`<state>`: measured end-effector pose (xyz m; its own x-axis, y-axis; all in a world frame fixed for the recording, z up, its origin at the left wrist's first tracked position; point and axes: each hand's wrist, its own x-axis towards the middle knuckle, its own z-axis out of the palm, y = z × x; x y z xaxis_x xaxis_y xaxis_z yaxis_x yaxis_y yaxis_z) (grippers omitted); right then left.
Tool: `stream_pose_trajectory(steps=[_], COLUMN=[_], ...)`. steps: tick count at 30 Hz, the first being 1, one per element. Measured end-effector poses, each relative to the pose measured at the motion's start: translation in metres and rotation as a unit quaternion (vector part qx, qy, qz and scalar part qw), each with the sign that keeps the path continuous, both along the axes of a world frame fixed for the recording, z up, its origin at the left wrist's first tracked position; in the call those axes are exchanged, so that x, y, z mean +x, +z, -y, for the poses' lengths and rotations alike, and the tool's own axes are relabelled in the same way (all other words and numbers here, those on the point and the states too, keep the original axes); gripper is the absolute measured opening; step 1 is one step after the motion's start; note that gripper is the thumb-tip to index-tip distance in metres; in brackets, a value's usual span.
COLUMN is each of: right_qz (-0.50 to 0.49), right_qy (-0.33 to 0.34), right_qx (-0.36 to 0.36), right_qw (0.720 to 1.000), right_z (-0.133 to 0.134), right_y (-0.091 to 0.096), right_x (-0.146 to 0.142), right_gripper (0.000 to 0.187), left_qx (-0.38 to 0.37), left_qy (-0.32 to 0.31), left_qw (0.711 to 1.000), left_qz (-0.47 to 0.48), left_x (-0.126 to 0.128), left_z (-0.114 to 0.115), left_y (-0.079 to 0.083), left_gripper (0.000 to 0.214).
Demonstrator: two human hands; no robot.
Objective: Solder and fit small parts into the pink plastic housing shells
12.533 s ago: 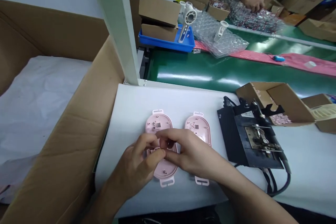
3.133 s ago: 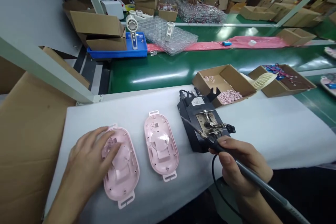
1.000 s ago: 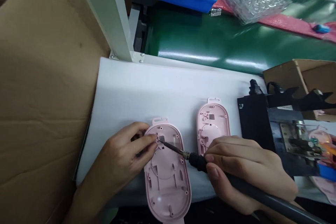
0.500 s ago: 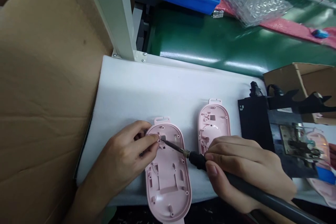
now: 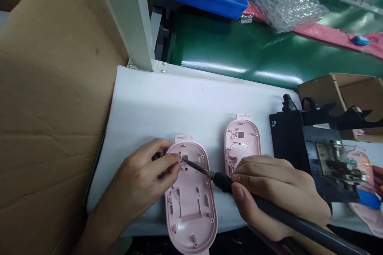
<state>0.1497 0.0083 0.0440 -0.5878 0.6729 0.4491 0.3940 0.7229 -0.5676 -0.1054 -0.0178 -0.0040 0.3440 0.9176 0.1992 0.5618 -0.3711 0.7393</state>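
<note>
A pink plastic shell [image 5: 190, 185], oblong with posts and ribs inside, lies open side up before me. My left hand [image 5: 145, 173] is at its upper left, thumb and forefinger pinched together by the small posts; whatever they hold is too small to make out. In a pen-like grip, my right hand [image 5: 281, 191] holds a soldering iron [image 5: 222, 182] with a dark handle. Its thin tip reaches into the shell, right beside my left fingertips. A second pink shell [image 5: 241, 147] lies to the right, its lower part hidden behind my right hand.
Farther right stand a black device [image 5: 285, 139] with a notched holder and metal mechanism, and a cardboard box [image 5: 323, 87]. A green conveyor belt [image 5: 227, 51] runs behind the white mat [image 5: 167, 99]. Cardboard [image 5: 60, 99] walls the left. Another person's hand [image 5: 377, 175] shows at the right edge.
Both hands and the iron keep nearly the same place at the shell. The whole view has shifted slightly.
</note>
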Motion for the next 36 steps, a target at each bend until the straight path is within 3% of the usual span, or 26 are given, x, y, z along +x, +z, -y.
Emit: stream_pose_trajectory(steps=[7, 14, 19, 24, 36], right_qz=[-0.002, -0.029, -0.004, 0.028, 0.078], right_qy=[0.014, -0.048, -0.039, -0.007, -0.015], right_qx=[-0.027, -0.061, -0.083, -0.058, -0.035], right_qw=[1.000, 0.997, 0.996, 0.998, 0.996], right_z=[-0.001, 0.008, 0.006, -0.001, -0.002], right_y=[0.001, -0.004, -0.003, 0.002, 0.006], right_x=[-0.001, -0.007, 0.000, 0.003, 0.005], right_gripper=[0.021, 0.020, 0.024, 0.028, 0.014], left_qx=[0.004, 0.007, 0.003, 0.000, -0.005], left_qy=[-0.001, 0.000, -0.002, -0.002, -0.002], left_qw=[1.000, 1.000, 1.000, 1.000, 1.000], left_qz=[0.005, 0.000, 0.001, 0.009, 0.002], left_x=[0.000, 0.000, 0.000, 0.001, 0.001], left_z=[-0.001, 0.000, -0.002, -0.002, -0.001], left_y=[-0.001, -0.001, 0.001, 0.000, -0.001], left_gripper=[0.014, 0.013, 0.015, 0.014, 0.014])
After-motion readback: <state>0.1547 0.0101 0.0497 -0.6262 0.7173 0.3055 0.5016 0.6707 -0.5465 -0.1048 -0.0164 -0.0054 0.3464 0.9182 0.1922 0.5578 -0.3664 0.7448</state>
